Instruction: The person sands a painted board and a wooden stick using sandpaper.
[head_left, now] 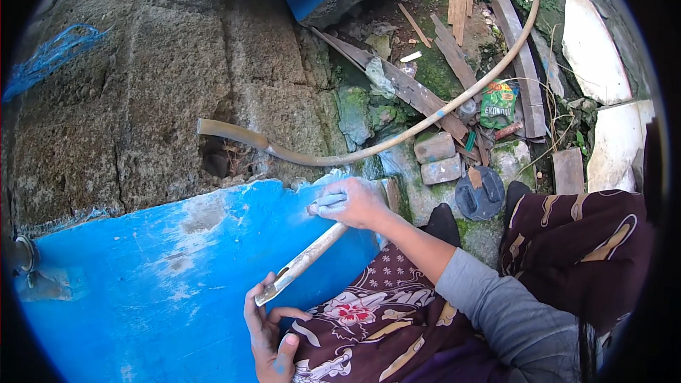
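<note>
My right hand [352,203] is closed over the top edge of a bright blue painted surface [170,262]. Pale bluish dust coats its fingers, and what lies in their grip is hidden. A pale, stained rigid tube [305,264], with a slot near its lower end, slants down from under this hand. Its upper end is covered by the palm. At the lower end, my left hand [273,337] has the tube between two fingers, with its thumb apart below. Paint is worn to grey and white in patches near the top edge.
Beyond the blue surface rises a rough grey block wall [163,78]. A long beige hose [397,143] curves across it toward the upper right. Wood scraps [418,92], two bricks [440,169], a green packet [499,104] and a dark round lid [480,197] lie on mossy ground.
</note>
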`<state>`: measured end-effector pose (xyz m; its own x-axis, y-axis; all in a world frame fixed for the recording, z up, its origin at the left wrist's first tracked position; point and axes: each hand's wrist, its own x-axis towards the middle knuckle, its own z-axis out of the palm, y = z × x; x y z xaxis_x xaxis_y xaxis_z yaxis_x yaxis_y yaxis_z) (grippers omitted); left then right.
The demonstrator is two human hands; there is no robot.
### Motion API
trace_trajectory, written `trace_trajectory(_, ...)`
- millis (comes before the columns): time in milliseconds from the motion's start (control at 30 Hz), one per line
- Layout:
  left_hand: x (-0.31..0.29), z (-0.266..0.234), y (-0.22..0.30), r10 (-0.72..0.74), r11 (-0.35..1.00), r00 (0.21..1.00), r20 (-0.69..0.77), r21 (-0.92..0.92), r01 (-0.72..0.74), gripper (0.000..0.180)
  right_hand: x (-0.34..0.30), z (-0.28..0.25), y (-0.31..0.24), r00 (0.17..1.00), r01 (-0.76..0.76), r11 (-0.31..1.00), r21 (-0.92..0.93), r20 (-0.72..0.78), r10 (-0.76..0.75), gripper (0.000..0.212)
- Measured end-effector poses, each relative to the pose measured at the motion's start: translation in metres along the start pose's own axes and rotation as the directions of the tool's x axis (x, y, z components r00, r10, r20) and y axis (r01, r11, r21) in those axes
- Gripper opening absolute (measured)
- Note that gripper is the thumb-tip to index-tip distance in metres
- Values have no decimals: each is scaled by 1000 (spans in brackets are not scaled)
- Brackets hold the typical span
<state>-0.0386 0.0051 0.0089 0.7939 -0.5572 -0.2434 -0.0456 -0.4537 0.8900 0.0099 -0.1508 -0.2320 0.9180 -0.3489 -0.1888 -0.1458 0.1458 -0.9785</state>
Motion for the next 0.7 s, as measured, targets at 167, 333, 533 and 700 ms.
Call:
trace_trajectory(167,2,5,0,-129,966,979,-158,-244,88,79,1,-11,12,978,-23,971,-238,-209,-28,35)
trace_trajectory(333,-2,-9,-7,3,1000,1000,24,26,-3,78,-8,-6,-35,981,181,982,-59,-59,-185,38)
trace_trajectory(533,0,-3,-6,14,999,999,33,-47,-12,77,2,-4,18,978,-43,974,-224,-207,-5,37)
trace_trajectory(700,0,-2,-3,7,999,999,35,-34,-6,78,-2,-4,2,986,8,999,-52,-166,-17,42)
